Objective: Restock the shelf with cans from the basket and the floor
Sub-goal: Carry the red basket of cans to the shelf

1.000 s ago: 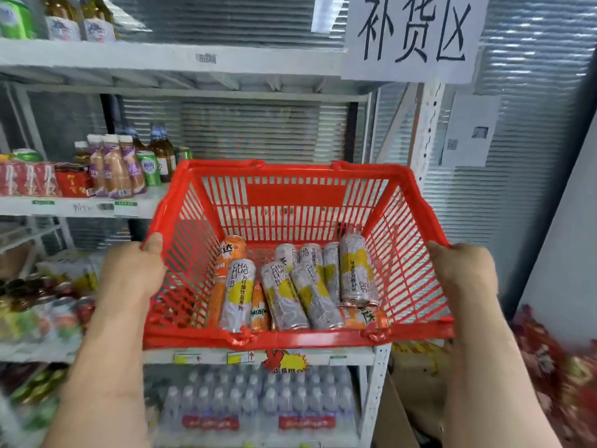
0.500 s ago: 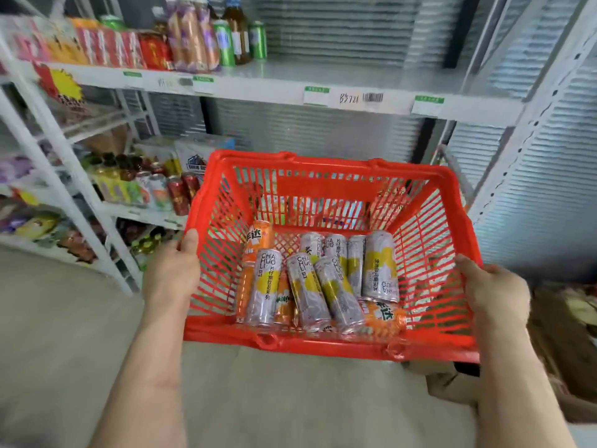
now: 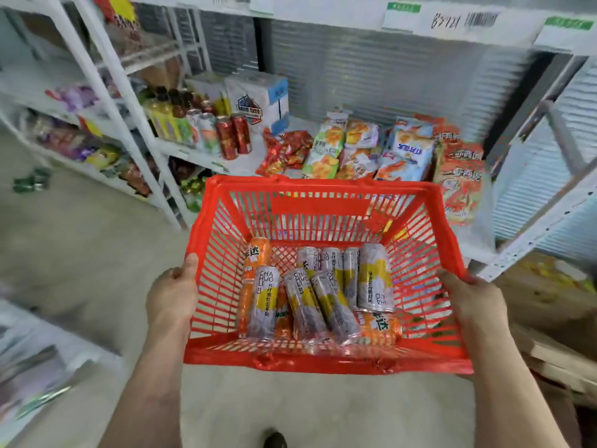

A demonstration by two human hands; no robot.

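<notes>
We carry the red basket (image 3: 326,360) between both hands: our left hand (image 3: 172,294) is wrapped around its left rim and our right hand (image 3: 473,300) is closed on the right rim, so neither is free to pick anything. The cans (image 3: 318,295) lie loose on their sides in the basket bottom between our hands, silver-and-yellow ones stacked over orange ones. If we tilt the basket while lowering it, we judge they could roll, knock together and dent. Beyond our hands, the shelf (image 3: 290,171) carries snack bags (image 3: 361,150) right behind the far rim, which could catch them. More cans (image 3: 32,182) lie on the floor (image 3: 80,240) far out past our left hand, easy to forget.
</notes>
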